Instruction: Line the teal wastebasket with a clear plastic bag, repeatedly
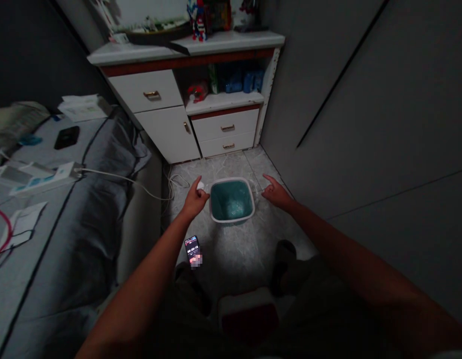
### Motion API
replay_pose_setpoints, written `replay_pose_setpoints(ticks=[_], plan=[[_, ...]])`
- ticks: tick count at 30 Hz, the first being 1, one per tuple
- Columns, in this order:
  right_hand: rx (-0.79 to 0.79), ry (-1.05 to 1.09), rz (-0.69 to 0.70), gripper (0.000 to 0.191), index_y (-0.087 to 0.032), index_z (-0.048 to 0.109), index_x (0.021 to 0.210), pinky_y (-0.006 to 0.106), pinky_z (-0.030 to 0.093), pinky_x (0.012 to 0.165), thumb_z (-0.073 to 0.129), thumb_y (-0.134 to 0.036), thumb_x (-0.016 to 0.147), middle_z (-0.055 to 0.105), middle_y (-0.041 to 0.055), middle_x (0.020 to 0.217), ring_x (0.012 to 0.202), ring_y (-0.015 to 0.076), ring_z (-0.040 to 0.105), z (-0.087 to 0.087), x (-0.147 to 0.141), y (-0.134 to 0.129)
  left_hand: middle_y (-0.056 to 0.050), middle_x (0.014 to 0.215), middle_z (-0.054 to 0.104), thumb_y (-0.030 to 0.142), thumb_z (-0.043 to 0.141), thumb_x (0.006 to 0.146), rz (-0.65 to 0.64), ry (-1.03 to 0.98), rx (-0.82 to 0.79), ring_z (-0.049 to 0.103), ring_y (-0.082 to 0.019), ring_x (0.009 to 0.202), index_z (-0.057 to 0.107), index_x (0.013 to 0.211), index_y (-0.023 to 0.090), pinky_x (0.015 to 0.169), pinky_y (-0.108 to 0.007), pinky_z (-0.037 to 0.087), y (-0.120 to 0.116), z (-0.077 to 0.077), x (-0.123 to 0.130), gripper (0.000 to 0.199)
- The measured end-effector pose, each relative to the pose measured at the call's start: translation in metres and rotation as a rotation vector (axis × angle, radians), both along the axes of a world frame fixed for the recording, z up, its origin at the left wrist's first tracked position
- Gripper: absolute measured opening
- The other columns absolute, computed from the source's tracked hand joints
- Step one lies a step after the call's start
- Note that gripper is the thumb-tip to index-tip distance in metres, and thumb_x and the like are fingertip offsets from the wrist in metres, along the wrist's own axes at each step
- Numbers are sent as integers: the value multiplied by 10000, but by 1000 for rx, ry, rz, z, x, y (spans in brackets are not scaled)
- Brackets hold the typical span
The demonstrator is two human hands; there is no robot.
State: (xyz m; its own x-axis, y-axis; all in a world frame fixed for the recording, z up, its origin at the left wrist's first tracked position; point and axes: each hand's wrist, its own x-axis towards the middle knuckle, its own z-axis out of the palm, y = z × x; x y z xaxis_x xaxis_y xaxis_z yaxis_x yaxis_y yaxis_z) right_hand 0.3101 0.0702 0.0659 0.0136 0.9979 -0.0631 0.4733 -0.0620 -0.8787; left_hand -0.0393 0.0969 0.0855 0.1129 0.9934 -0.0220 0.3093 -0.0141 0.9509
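- Head view: a teal bin with a pale rim stands upright on the gray floor, near the edge where the floor meets the white cabinet and between the person's two hands.
- The left hand is just beside the bin's left rim, index finger extended and the others curled; a small white item shows by its fingers.
- The right hand is apart from the right rim, index finger extended, the rest folded in. Faint clear material shows between it and the rim; whether either grip pinches any of it cannot be told.
- If that material is attached to the bin, an uneven pull could drag or tip it.
- The phone, on the floor beside the left foot, could be kicked or stepped on; a snag on the white cable could tug the power strip off the bed.
- The phone's screen seems to read 00:03:15; its lower part is pixelated. No brand is legible.
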Motion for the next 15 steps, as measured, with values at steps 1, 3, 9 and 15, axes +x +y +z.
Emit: replay_pose_setpoints(ticks=[1, 3, 9, 15], plan=[[83, 32, 2, 907, -192, 360, 1635, 244, 457, 603, 669, -249, 784, 603, -56, 722, 606, 133, 531, 15, -2, 5, 115, 656, 490, 280, 681, 787, -1, -56, 92, 465, -93, 561, 263, 1676, 158, 608, -215, 410, 2, 20, 1, 990], [270, 74, 17, 976, -247, 212, 1712, 250, 473, 592, 655, -269, 842, 649, -21, 821, 615, 131, 533, 51, -8, 11, 91, 721, 550, 256, 714, 793, -39, -148, 301, 497, -91, 584, 165, 1716, 231, 619, -217, 434, -1, 65, 3, 1074], [709, -41, -52, 996, -354, 49, 1749, 266, 520, 608, 627, -246, 945, 698, 76, 1143, 723, 143, 597, 126, -10, 10, 59, 824, 640, 149, 813, 773, -167, -228, 620, 541, -106, 642, -11, 1737, 314, 601, -222, 442, 3, 139, -3, 1279], [678, -312, -44, 936, -231, 51, 1759, 288, 561, 721, 573, -271, 983, 686, 82, 1095, 827, 165, 677, 65, 24, 62, 65, 742, 634, 154, 774, 747, 6, -199, 456, 506, -88, 535, 108, 1737, 265, 563, -212, 437, 70, 81, -31, 1199]])
